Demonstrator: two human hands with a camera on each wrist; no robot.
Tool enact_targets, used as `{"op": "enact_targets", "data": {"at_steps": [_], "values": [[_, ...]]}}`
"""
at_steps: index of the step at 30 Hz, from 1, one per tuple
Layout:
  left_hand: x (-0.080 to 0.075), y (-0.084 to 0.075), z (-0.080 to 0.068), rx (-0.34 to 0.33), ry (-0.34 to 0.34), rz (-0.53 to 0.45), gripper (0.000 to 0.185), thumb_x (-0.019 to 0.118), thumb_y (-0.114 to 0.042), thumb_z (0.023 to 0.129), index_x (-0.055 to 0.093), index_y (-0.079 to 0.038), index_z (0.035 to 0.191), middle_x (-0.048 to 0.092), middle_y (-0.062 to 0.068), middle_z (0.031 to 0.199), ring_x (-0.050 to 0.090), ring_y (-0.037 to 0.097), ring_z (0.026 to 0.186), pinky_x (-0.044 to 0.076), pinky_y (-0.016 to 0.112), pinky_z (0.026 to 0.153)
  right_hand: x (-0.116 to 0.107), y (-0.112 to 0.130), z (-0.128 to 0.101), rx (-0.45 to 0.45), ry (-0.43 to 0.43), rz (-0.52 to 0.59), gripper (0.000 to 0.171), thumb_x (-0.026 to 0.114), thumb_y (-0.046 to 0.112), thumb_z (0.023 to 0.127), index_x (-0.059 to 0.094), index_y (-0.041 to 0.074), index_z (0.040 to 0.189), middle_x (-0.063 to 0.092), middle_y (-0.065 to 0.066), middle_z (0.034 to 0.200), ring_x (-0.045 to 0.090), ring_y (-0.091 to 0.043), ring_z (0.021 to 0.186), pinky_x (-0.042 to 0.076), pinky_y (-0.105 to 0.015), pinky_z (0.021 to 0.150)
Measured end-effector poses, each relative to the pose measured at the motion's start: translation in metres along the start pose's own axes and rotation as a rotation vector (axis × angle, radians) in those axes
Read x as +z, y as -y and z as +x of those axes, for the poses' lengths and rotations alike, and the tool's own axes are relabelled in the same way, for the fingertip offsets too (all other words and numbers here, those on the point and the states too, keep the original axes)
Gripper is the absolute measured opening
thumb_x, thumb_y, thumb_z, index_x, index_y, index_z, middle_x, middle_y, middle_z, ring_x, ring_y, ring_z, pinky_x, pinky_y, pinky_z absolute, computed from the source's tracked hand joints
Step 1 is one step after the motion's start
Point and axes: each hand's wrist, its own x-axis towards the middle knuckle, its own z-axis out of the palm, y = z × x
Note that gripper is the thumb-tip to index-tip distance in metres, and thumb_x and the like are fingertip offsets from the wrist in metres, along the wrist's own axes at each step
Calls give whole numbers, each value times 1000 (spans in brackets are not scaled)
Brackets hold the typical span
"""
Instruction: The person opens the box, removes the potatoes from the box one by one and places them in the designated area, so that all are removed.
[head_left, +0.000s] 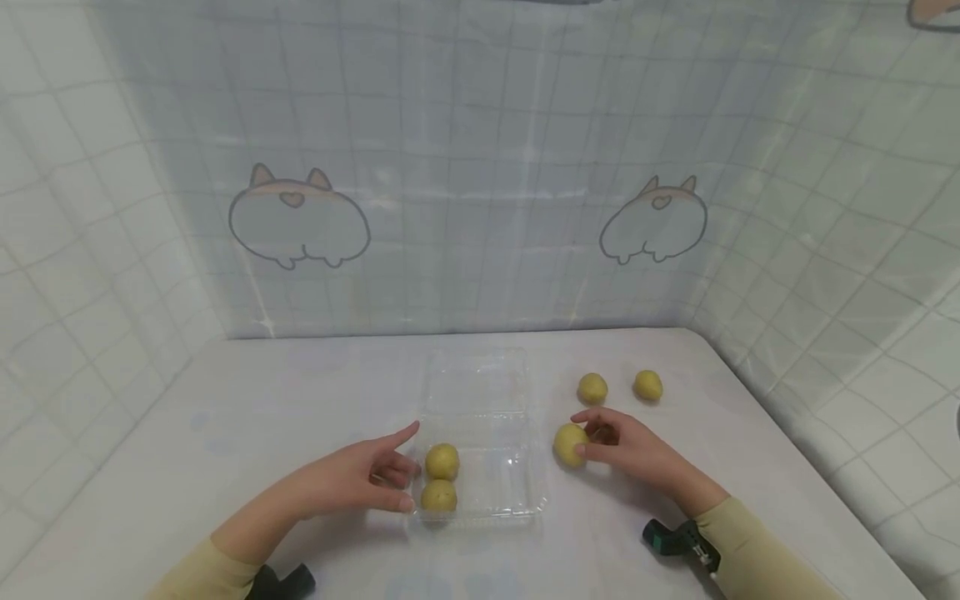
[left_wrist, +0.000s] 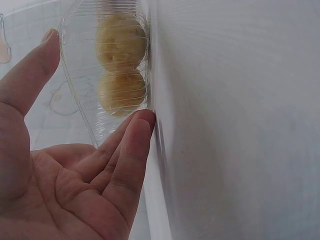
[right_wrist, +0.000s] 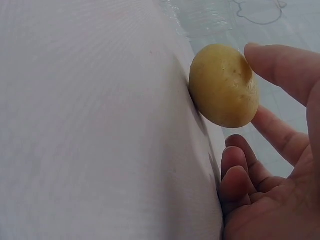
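A clear plastic clamshell box point(head_left: 491, 483) lies with its lid folded back, and two small yellow potatoes point(head_left: 440, 479) sit along its left side. At that left wall is my left hand point(head_left: 360, 479), thumb and fingers spread; in the left wrist view its fingertips point(left_wrist: 137, 135) are right at the box. To the right of the box, my right hand point(head_left: 637, 450) pinches another potato point(right_wrist: 223, 86) between thumb and index finger, low over the table. Its other fingers are loosely curled.
Two more potatoes, one point(head_left: 592, 388) behind the right hand and one point(head_left: 648, 385) farther right, lie on the white table point(head_left: 322, 383). The lid point(head_left: 477, 379) extends toward the back. Grid-patterned curtains point(head_left: 480, 208) stand behind the table and at both sides.
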Motion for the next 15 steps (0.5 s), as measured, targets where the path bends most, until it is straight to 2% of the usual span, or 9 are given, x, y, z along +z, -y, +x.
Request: {"op": "enact_targets", "data": {"at_steps": [15], "values": [[0, -2, -1, -9, -2, -5, 102, 81, -35, 84, 16, -14, 160, 61, 4, 130, 60, 20, 114, 49, 44, 96, 1, 4, 0, 40, -17, 23, 48, 77, 29, 88, 61, 11, 129, 61, -5, 107, 58, -21, 97, 48, -35, 84]]}}
